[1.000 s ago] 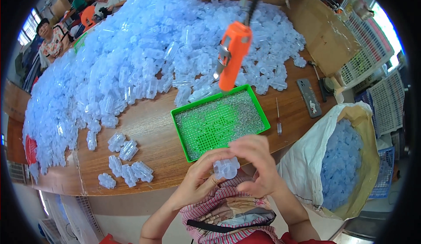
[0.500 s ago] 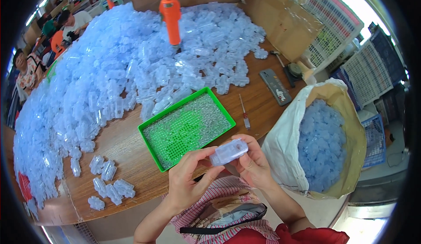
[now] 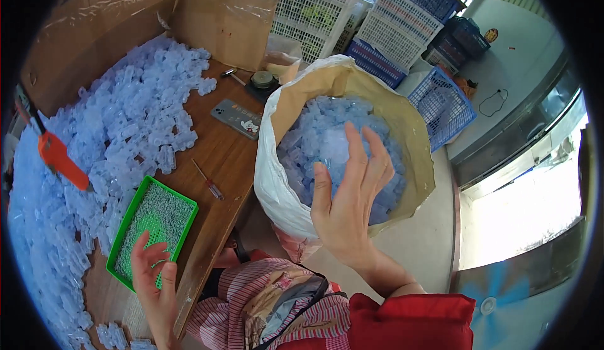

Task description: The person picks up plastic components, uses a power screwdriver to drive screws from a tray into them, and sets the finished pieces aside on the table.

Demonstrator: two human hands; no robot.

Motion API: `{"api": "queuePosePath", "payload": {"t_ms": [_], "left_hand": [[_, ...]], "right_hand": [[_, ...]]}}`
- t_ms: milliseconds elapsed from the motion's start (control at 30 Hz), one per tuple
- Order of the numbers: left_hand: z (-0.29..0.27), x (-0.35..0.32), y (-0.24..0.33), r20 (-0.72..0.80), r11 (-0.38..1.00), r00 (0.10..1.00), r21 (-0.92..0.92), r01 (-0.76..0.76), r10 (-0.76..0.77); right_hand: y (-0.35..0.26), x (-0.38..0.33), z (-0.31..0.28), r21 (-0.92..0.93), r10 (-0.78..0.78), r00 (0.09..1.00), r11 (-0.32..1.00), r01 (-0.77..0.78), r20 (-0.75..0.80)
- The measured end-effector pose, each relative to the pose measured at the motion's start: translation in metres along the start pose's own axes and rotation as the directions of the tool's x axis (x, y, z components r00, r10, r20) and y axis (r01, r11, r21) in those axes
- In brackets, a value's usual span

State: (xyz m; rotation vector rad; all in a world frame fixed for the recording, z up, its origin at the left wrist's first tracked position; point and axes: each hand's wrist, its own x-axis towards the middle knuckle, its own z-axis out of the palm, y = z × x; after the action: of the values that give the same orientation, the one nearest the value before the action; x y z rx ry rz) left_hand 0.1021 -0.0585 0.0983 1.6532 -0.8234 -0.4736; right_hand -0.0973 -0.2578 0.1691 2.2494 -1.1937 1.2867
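My right hand point(image 3: 352, 205) is over the open mouth of a white woven sack point(image 3: 269, 167), with fingers and thumb spread apart. Just past its fingertips is a clear bluish plastic housing point(image 3: 333, 145), apart from the fingers; whether it is in the air or lying on the heap is unclear. Many similar plastic pieces point(image 3: 314, 116) fill the sack. My left hand point(image 3: 154, 281) hovers by the near end of a green perforated tray point(image 3: 189, 225), its fingers loosely curled apart and nothing in them. Small silvery screws point(image 3: 168, 204) cover much of the tray's bottom.
A large heap of clear plastic pieces point(image 3: 126, 104) covers the table's left and back. An orange electric screwdriver point(image 3: 61, 160) hangs above it. A hand screwdriver point(image 3: 209, 180), a phone point(image 3: 236, 118) and a hammer point(image 3: 233, 76) lie on the wood. Crates point(image 3: 443, 107) stand behind the sack.
The view has turned right. My right hand has moved from over the table edge to the sack and let go of the plastic housing. My left hand has come off it too.
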Motion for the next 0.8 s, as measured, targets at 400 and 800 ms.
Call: {"api": "queuePosePath", "payload": {"t_ms": [400, 800], "left_hand": [[-0.078, -0.036, 0.011, -0.272, 0.974, 0.960, 0.194, 0.117, -0.061], [-0.176, -0.127, -0.033, -0.597, 0.402, 0.796, 0.708, 0.580, -0.098]], "right_hand": [[-0.138, -0.057, 0.089, 0.841, -0.418, 0.729, 0.256, -0.477, 0.542], [-0.205, -0.049, 0.146, 0.670, -0.670, 0.564, -0.133, -0.730, 0.482]]}}
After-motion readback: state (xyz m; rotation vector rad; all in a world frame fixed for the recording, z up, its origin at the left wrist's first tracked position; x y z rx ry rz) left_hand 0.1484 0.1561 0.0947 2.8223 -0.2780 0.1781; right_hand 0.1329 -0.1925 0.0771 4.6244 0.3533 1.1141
